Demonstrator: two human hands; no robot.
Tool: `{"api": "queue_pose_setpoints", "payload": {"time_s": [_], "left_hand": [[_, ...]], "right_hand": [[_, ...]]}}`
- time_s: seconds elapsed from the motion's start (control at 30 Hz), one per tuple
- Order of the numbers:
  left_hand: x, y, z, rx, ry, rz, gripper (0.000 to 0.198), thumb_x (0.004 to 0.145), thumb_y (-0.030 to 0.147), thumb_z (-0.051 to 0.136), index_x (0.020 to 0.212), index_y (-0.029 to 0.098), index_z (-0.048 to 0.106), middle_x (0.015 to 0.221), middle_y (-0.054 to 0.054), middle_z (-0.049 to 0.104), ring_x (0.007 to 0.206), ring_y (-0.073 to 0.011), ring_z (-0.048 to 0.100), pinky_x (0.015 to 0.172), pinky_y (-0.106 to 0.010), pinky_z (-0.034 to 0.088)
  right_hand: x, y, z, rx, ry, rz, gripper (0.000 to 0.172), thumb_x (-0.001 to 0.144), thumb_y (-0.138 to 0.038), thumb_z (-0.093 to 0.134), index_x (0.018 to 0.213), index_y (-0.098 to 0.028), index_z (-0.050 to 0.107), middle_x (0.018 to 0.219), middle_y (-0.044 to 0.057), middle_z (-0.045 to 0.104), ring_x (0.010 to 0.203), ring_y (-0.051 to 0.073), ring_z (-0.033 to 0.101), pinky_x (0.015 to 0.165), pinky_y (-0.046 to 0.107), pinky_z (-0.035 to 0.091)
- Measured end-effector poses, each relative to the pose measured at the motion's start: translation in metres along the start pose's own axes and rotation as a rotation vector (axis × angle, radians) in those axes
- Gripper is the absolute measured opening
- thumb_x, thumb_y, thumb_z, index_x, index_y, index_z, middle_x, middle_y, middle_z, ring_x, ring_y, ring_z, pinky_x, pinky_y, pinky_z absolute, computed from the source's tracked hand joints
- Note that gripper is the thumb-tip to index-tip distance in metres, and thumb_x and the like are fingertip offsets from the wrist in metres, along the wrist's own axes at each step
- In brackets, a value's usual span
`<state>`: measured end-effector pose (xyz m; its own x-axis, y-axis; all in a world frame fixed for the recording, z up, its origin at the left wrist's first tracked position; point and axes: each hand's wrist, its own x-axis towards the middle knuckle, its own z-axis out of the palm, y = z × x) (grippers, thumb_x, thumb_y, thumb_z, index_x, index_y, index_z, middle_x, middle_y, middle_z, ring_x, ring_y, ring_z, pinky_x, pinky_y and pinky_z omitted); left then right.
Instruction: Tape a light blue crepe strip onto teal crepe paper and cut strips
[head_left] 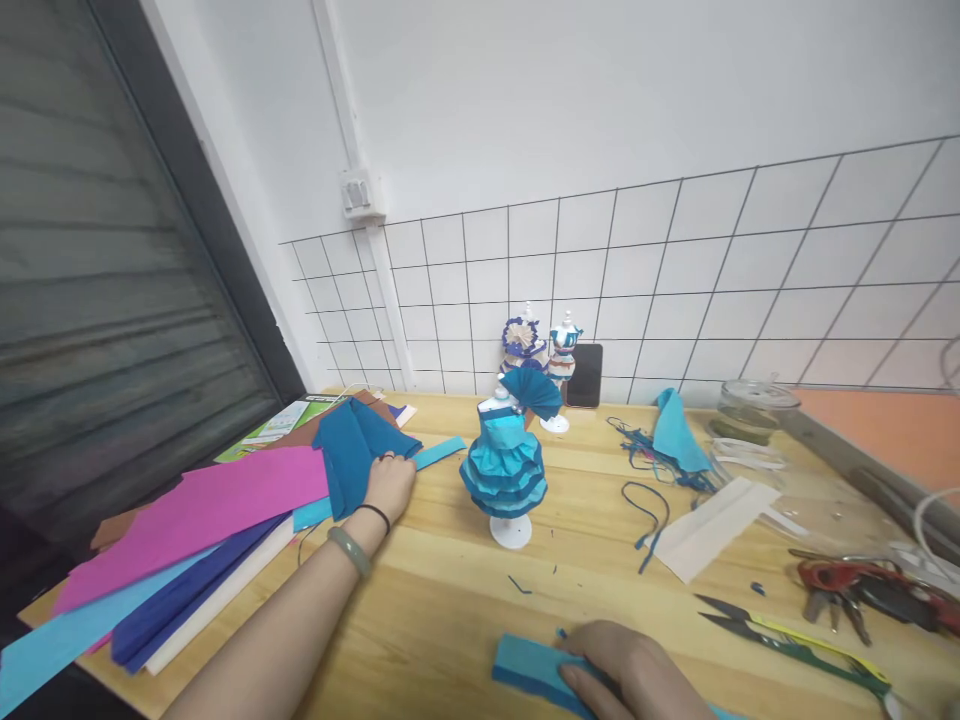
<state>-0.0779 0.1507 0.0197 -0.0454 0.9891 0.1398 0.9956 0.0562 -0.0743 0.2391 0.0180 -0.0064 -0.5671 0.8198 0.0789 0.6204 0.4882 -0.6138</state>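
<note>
My left hand, with a bracelet and a dark band at the wrist, reaches to the edge of a dark teal paper sheet. Its fingertips are hidden, beside a light blue strip. Near the front edge my right hand is closed on a folded blue paper strip. Between and beyond the hands stands a small white dress form wearing a layered blue paper dress, with a pleated teal fan at its shoulder.
Colored paper sheets lie at the left. Two more decorated forms and a phone stand by the wall grid. Right: paper scraps, a white piece, scissors, keys and a glass jar.
</note>
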Motion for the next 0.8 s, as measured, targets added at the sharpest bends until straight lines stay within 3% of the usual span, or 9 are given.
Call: {"api": "queue_pose_setpoints", "payload": {"time_s": [0.23, 0.4, 0.47, 0.53, 0.6, 0.63, 0.7, 0.8], "left_hand": [[-0.007, 0.003, -0.007, -0.076, 0.041, -0.018, 0.027, 0.085, 0.032, 0.052, 0.106, 0.015, 0.056, 0.111, -0.007, 0.057, 0.101, -0.0213, 0.055, 0.087, -0.045, 0.044], [-0.038, 0.022, -0.025, -0.337, 0.056, 0.031, 0.028, 0.087, 0.027, 0.042, 0.100, 0.012, 0.060, 0.107, -0.017, 0.060, 0.109, -0.0289, 0.048, 0.094, -0.046, 0.034], [-0.061, 0.040, -0.029, -0.496, -0.017, 0.112, 0.033, 0.084, 0.040, 0.045, 0.099, 0.015, 0.062, 0.100, -0.013, 0.064, 0.098, -0.0254, 0.055, 0.087, -0.037, 0.041], [-0.087, 0.060, -0.027, -0.701, -0.144, 0.202, 0.046, 0.087, 0.050, 0.031, 0.099, 0.017, 0.061, 0.093, -0.009, 0.068, 0.085, -0.0197, 0.061, 0.074, -0.029, 0.047], [-0.112, 0.081, -0.022, -1.243, -0.398, 0.181, 0.062, 0.078, 0.064, 0.036, 0.106, 0.013, 0.057, 0.094, -0.013, 0.067, 0.080, -0.0218, 0.062, 0.070, -0.032, 0.048], [-0.123, 0.091, -0.019, -1.369, -0.472, 0.158, 0.064, 0.071, 0.066, 0.047, 0.108, 0.014, 0.055, 0.094, -0.012, 0.067, 0.080, -0.0218, 0.061, 0.071, -0.033, 0.047], [-0.138, 0.109, -0.017, -1.459, -0.570, 0.107, 0.065, 0.059, 0.060, 0.066, 0.106, 0.016, 0.056, 0.087, -0.008, 0.066, 0.077, -0.0202, 0.059, 0.071, -0.031, 0.046], [-0.146, 0.127, -0.019, -1.418, -0.552, 0.058, 0.044, 0.059, 0.054, 0.068, 0.080, 0.015, 0.061, 0.069, -0.003, 0.063, 0.066, -0.0169, 0.056, 0.065, -0.028, 0.045]], "right_hand": [[0.000, -0.004, -0.003, 0.009, 0.000, -0.012, 0.028, 0.090, -0.038, 0.041, 0.084, -0.024, 0.065, 0.081, 0.002, 0.069, 0.077, 0.016, 0.062, 0.069, 0.021, 0.042], [-0.002, -0.010, -0.006, -0.005, 0.026, 0.019, 0.031, 0.091, -0.034, 0.039, 0.072, -0.021, 0.061, 0.074, 0.002, 0.067, 0.070, 0.014, 0.060, 0.064, 0.021, 0.041], [-0.001, -0.013, -0.008, 0.001, 0.047, 0.013, 0.032, 0.092, -0.031, 0.038, 0.070, -0.021, 0.059, 0.072, 0.001, 0.066, 0.067, 0.013, 0.060, 0.062, 0.020, 0.040], [-0.001, -0.014, -0.009, 0.004, 0.077, 0.008, 0.032, 0.092, -0.029, 0.037, 0.072, -0.020, 0.060, 0.073, 0.001, 0.066, 0.068, 0.013, 0.059, 0.062, 0.019, 0.040], [-0.001, -0.014, -0.010, -0.007, 0.103, 0.014, 0.032, 0.093, -0.028, 0.036, 0.074, -0.019, 0.060, 0.073, 0.002, 0.066, 0.069, 0.013, 0.059, 0.063, 0.020, 0.039], [-0.001, -0.013, -0.010, -0.013, 0.108, 0.017, 0.032, 0.092, -0.028, 0.036, 0.075, -0.019, 0.061, 0.073, 0.002, 0.066, 0.069, 0.013, 0.059, 0.063, 0.020, 0.039], [-0.002, -0.013, -0.010, -0.025, 0.103, 0.012, 0.030, 0.092, -0.028, 0.037, 0.076, -0.019, 0.062, 0.073, 0.002, 0.066, 0.068, 0.013, 0.059, 0.063, 0.020, 0.039], [-0.004, -0.012, -0.012, -0.039, 0.084, -0.006, 0.029, 0.091, -0.028, 0.040, 0.075, -0.020, 0.063, 0.072, 0.002, 0.067, 0.066, 0.013, 0.059, 0.062, 0.020, 0.038]]}}
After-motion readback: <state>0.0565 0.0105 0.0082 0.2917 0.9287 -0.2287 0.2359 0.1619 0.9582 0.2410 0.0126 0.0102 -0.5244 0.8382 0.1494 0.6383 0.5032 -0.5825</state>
